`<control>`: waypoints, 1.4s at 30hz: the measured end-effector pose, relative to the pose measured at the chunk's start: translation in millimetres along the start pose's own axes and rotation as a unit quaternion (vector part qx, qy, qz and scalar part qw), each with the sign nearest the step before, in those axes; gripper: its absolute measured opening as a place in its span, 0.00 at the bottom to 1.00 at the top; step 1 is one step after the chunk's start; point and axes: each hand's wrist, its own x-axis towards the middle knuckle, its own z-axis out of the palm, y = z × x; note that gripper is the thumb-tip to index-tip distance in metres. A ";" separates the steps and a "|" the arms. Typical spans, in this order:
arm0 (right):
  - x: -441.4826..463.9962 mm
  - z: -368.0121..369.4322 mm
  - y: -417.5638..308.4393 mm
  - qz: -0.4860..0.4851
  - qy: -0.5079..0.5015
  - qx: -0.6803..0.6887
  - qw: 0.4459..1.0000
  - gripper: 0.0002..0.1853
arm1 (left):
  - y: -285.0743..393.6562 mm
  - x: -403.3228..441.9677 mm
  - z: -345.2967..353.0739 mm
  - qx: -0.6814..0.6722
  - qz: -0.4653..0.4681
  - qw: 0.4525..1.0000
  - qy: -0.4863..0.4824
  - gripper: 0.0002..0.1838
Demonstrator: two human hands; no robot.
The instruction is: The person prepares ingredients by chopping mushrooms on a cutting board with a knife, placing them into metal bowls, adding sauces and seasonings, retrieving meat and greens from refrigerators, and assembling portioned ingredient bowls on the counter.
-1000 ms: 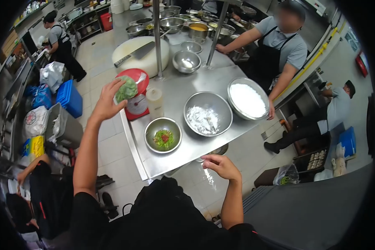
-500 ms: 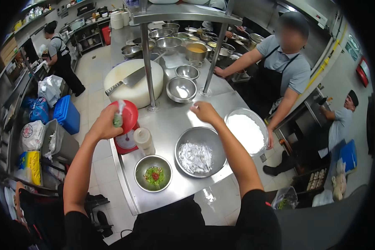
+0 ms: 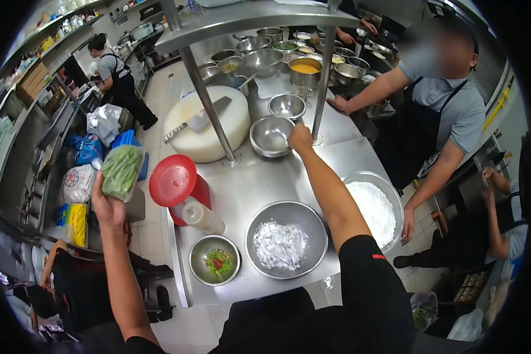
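My left hand (image 3: pixel 108 203) is raised at the left and holds a clear plastic bag of green leaves (image 3: pixel 123 171). My right hand (image 3: pixel 301 137) is closed at the right rim of the top metal bowl (image 3: pixel 272 134) in a small stack. Before me stands a large metal bowl (image 3: pixel 317 253) with white powder or coated pieces inside. A smaller bowl (image 3: pixel 196 268) beside it holds chopped greens with a red dab. Behind that are a squeeze bottle (image 3: pixel 203 217) and a red-panned scale (image 3: pixel 172 180).
A cleaver (image 3: pixel 209 115) lies on the round white cutting block (image 3: pixel 215 147). Shelf posts (image 3: pixel 209 106) rise from the counter. At right, a co-worker (image 3: pixel 439 112) has one hand by a bowl of white powder (image 3: pixel 369 212). Many bowls stand at the back.
My left hand has swung left from above the scale with the bag of leaves. My right hand has moved forward to the stacked bowls. The camera view has shifted.
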 end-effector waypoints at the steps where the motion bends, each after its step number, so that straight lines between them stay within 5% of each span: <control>1: -0.1 -1.3 -3.5 0.002 0.017 -0.015 1.000 0.19 | 3.7 -1.5 13.5 0.012 -0.009 1.000 -0.015 0.25; 6: 4.7 -22.0 -6.1 -0.029 -0.002 0.062 0.998 0.24 | -20.3 5.6 81.8 0.017 -0.035 0.999 -0.017 0.23; 8: 3.7 -41.1 2.7 -0.072 0.015 0.031 0.997 0.25 | -47.9 10.4 101.0 -0.057 -0.121 0.990 -0.048 0.24; 11: -3.0 -73.6 27.2 -0.078 0.017 0.000 0.997 0.22 | -97.1 10.4 152.3 -0.120 -0.216 0.966 -0.081 0.26; 14: -10.3 -88.8 66.5 -0.133 -0.038 -0.036 0.990 0.16 | -147.6 17.6 172.2 -0.084 -0.261 0.957 -0.090 0.17; 16: -19.7 -87.5 85.2 -0.133 -0.119 -0.056 0.982 0.12 | -184.6 26.3 176.0 -0.055 -0.258 0.961 -0.083 0.13; 22: -46.8 -67.7 112.4 -0.140 -0.120 -0.091 0.979 0.18 | -247.3 32.0 198.5 0.038 -0.211 0.973 -0.090 0.07; 25: -75.6 -117.9 79.3 -0.142 -0.112 -0.125 0.976 0.22 | -244.9 26.5 198.5 0.062 -0.212 0.973 -0.069 0.06; 26: -73.6 -127.8 80.2 -0.215 -0.105 -0.126 0.963 0.20 | -238.6 23.1 193.9 0.066 -0.208 0.974 -0.064 0.06; 28: -125.4 -192.3 38.8 -0.162 -0.229 0.108 0.954 0.20 | -223.8 9.8 184.6 0.092 -0.193 0.975 -0.066 0.06; 32: -226.7 -249.3 -11.0 -0.248 -0.242 0.323 0.881 0.13 | -168.4 -44.9 176.8 0.078 -0.176 0.979 -0.068 0.06; 36: -337.1 -230.2 -49.9 -0.317 -0.341 0.444 0.766 0.10 | -111.2 -112.8 147.9 0.080 -0.170 0.976 -0.111 0.06; 38: -387.3 -208.7 -71.8 -0.266 -0.418 0.476 0.727 0.10 | -89.1 -144.6 120.3 0.116 -0.147 0.975 -0.121 0.06; 42: -475.2 -149.0 -125.5 -0.289 -0.405 0.502 0.708 0.09 | -55.0 -203.5 52.7 0.136 -0.171 0.958 -0.186 0.12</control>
